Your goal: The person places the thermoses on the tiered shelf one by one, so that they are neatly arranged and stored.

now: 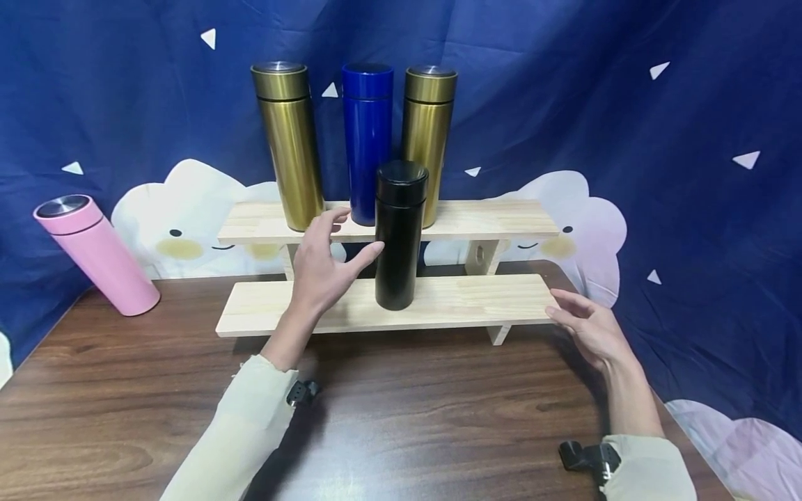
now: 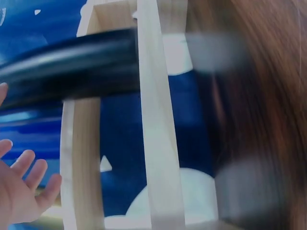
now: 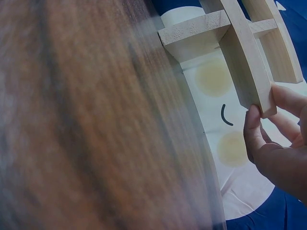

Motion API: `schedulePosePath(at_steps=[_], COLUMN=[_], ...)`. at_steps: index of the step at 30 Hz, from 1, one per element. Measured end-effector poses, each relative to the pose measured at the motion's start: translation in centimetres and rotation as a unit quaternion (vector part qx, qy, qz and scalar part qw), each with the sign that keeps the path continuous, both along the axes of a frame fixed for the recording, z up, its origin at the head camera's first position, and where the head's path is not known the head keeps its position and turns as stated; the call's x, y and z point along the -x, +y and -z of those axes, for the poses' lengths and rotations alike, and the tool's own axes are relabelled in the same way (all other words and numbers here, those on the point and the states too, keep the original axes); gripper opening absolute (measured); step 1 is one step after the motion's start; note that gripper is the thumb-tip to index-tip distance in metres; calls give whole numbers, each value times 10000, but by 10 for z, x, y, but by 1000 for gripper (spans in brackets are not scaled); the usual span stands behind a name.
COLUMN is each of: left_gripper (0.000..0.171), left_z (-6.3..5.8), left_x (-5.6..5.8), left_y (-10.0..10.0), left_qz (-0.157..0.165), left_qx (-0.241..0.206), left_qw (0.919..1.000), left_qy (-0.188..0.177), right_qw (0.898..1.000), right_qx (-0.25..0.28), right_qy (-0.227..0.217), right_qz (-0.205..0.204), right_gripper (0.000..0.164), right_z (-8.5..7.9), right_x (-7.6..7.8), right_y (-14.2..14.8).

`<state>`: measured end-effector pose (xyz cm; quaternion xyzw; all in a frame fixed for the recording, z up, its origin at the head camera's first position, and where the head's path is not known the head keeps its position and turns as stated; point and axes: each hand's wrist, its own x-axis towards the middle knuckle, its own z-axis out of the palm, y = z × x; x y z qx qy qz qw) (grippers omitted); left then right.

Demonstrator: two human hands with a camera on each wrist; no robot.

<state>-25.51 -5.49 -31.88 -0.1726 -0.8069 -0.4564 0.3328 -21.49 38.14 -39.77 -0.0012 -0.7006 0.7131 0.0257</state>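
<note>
A black thermos bottle [image 1: 398,257] stands upright on the lower board of a two-tier wooden shelf [image 1: 476,299]. My left hand [image 1: 322,271] is just left of it, fingers spread and slightly bent, thumb pointing at the bottle's side; whether the thumb touches cannot be told. In the left wrist view, the left fingers [image 2: 34,175] hold nothing. At the lower board's right end, my right hand [image 1: 592,327] pinches the corner between thumb and fingers, as the right wrist view shows. Behind, on the upper board, stand a blue thermos [image 1: 367,146] between two gold thermoses [image 1: 291,153].
A pink thermos [image 1: 100,254] stands on the brown wooden table [image 1: 407,403], left of the shelf. Behind hangs a dark blue curtain [image 1: 532,104] with white triangles and cloud faces.
</note>
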Motion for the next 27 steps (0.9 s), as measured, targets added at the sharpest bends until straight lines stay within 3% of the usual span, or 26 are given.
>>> schedulePosePath(at_steps=[9, 18, 23, 27], left_gripper=[69, 71, 75, 75], left_z=[-4, -4, -4, -2], left_x=[-3, -3, -3, -3], left_y=[-27, -53, -66, -77], left_qz=[-842, -1584, -1830, -1952], left_qx=[946, 1729, 1983, 2044], left_qw=[9906, 9675, 9566, 9518], left_qy=[517, 945, 1098, 1192], right_qw=[10000, 9998, 9996, 9999], right_qx=[-93, -161, -237, -133], right_qy=[-6, -71, -85, -12], right_qz=[25, 47, 93, 47], right_gripper=[48, 58, 62, 52], right_z=[0, 0, 0, 0], right_x=[1, -1, -2, -1], right_y=[0, -2, -1, -1])
